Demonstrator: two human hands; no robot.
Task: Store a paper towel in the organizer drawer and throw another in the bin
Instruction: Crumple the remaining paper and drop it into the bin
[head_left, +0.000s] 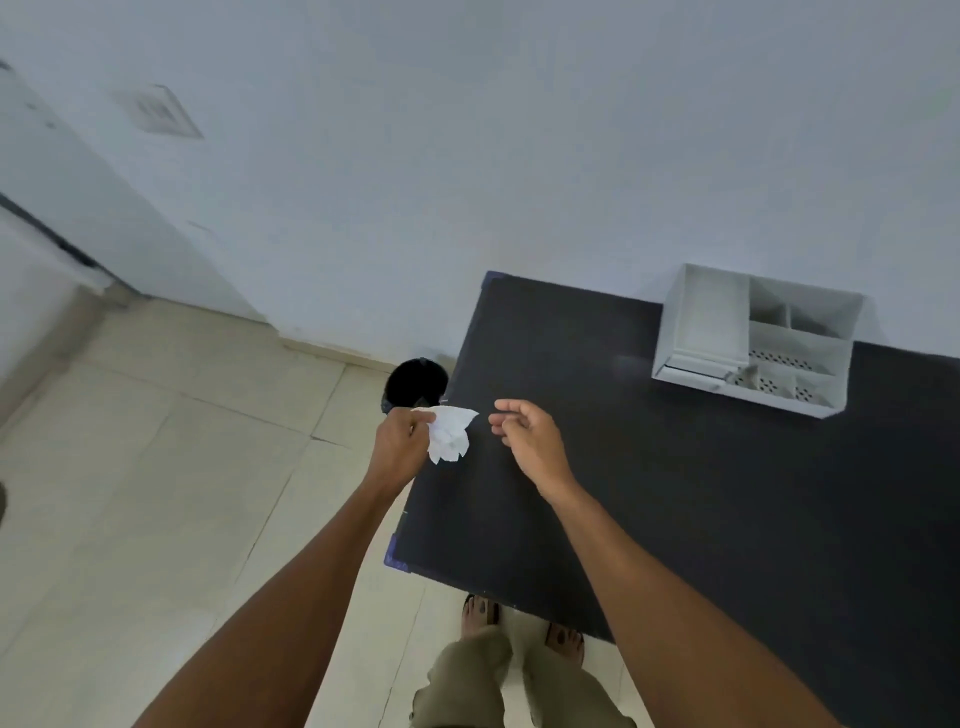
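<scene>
A crumpled white paper towel (450, 432) hangs from my left hand (399, 441), which grips it over the left edge of the black table (675, 493). Just beyond that hand, on the floor beside the table, stands the black bin (415, 384), its mouth open. My right hand (524, 436) hovers a little to the right of the towel, fingers loosely apart and holding nothing. The white organizer (753, 338) sits at the table's far right against the wall; its lower drawer is pulled out and something grey and crumpled (745, 375) lies in it.
A white wall runs behind the table and bin. Beige floor tiles (182, 467) spread to the left. My feet in sandals (480, 616) stand at the table's near edge.
</scene>
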